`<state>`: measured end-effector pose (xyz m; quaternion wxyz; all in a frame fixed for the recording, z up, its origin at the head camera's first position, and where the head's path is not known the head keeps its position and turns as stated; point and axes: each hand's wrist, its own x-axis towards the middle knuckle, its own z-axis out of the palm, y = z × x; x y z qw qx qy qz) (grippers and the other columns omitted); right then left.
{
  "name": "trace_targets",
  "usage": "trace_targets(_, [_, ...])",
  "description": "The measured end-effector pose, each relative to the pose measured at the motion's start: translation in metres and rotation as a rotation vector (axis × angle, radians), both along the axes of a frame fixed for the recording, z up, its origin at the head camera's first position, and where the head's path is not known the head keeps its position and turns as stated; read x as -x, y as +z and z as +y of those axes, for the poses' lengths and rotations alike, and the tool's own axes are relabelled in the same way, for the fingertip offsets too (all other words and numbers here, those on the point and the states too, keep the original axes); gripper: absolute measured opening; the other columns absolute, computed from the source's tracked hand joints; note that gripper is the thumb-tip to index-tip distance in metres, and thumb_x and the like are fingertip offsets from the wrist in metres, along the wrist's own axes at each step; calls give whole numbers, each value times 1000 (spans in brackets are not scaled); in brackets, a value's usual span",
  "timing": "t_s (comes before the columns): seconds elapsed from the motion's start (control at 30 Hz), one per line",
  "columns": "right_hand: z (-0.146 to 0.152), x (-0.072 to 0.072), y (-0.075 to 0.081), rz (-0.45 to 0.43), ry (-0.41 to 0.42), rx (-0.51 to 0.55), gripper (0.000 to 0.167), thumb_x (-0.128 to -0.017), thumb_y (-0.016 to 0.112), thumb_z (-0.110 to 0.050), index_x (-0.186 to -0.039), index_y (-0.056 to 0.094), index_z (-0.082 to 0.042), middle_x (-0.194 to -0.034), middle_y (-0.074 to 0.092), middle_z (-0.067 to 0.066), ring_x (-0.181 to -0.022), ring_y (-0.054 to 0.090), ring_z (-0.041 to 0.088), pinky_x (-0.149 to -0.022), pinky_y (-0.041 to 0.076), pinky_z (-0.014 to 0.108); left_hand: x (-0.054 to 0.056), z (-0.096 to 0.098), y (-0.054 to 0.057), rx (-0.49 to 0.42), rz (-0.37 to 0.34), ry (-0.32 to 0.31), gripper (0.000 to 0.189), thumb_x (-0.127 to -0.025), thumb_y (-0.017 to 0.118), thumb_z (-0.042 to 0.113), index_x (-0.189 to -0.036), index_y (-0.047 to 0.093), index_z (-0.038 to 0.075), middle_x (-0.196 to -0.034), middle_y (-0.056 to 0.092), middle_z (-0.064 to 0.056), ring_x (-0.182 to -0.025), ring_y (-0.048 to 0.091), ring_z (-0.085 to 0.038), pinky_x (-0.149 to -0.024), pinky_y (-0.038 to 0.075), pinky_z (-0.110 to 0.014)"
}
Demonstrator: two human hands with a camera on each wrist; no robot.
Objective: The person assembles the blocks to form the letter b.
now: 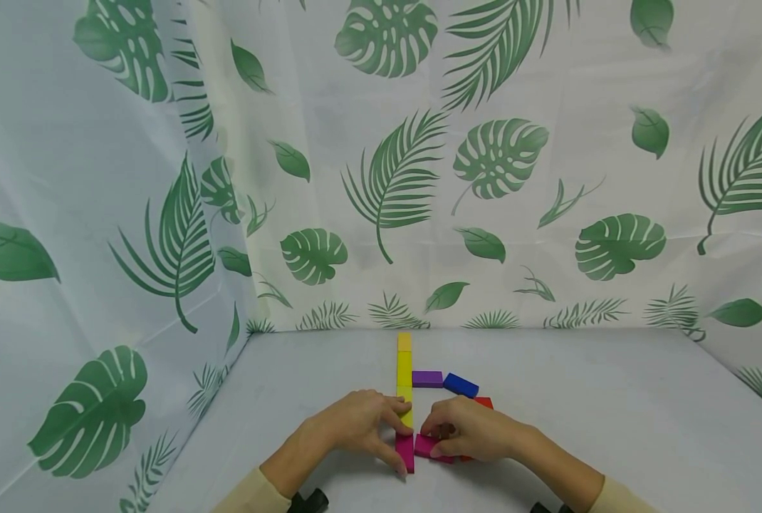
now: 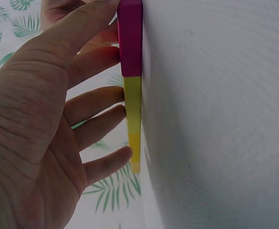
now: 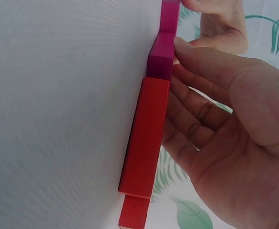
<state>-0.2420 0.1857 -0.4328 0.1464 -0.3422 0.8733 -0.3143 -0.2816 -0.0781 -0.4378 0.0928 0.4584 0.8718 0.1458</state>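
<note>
A straight column of flat blocks runs away from me on the table: a magenta block [image 1: 404, 452] nearest, then a yellow block [image 2: 133, 107], and more yellow ones behind. My left hand [image 1: 364, 426] lies over the near part of this column. Its thumb touches the magenta block, and its spread, fairly straight fingers rest along the magenta and yellow blocks. Just right of the column, my right hand [image 1: 477, 429] pinches a second magenta block [image 3: 160, 66] between thumb and fingers. This block sits at an angle, its left end close beside the column.
A purple block [image 1: 427, 379] joins the column's right side, followed by a slanted blue block [image 1: 461, 385]. Red blocks [image 3: 145, 138] curve down partly behind my right hand. A leaf-print curtain [image 1: 419, 214] stands behind the white table [image 1: 304, 363]. Black objects [image 1: 313, 500] sit under both wrists.
</note>
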Motion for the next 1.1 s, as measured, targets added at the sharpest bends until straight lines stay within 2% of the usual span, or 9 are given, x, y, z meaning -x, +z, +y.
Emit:
trace_targets(0.2, [1,0,3,13,20,-13,23,-95,78,-25,-117,78,-19,-97,69,-15,-85,60,-1,-78,55,20,0,0,-1,1,-6,7,58,-72,82,71,-122,77,41,-149,59,12,-144,50,-8,-117,44,-52])
trace_targets(0.4, [19,2,19,28,34,-61,27,-93,79,-26,-119,77,-20,-107,72,-12,-96,63,5,-85,57,25,0,1,0,21,-20,21,58,-73,81,72,-123,76,42,-150,59,14,-145,49,-8,-117,44,-53])
trace_targets(0.57, [36,1,30,-55,-4,-103,32,-85,86,-17,-115,77,-24,-106,71,-11,-99,63,10,-80,58,24,-1,2,0,29,-40,33,57,-74,82,71,-123,75,43,-150,58,15,-145,49,-8,-117,43,-53])
trace_targets(0.7, [41,0,31,-102,-32,-128,36,-81,89,-12,-113,77,-26,-104,70,-12,-98,62,12,-79,59,23,-1,1,0,24,-44,35,57,-74,82,71,-123,75,43,-149,59,15,-145,49,-7,-117,43,-53])
trace_targets(1.1, [38,-2,30,-70,-11,-170,35,-81,87,-6,-107,77,-28,-99,69,-15,-93,62,9,-84,57,24,0,1,0,23,-31,30,57,-73,82,71,-123,76,42,-150,58,15,-146,48,-8,-117,43,-53])
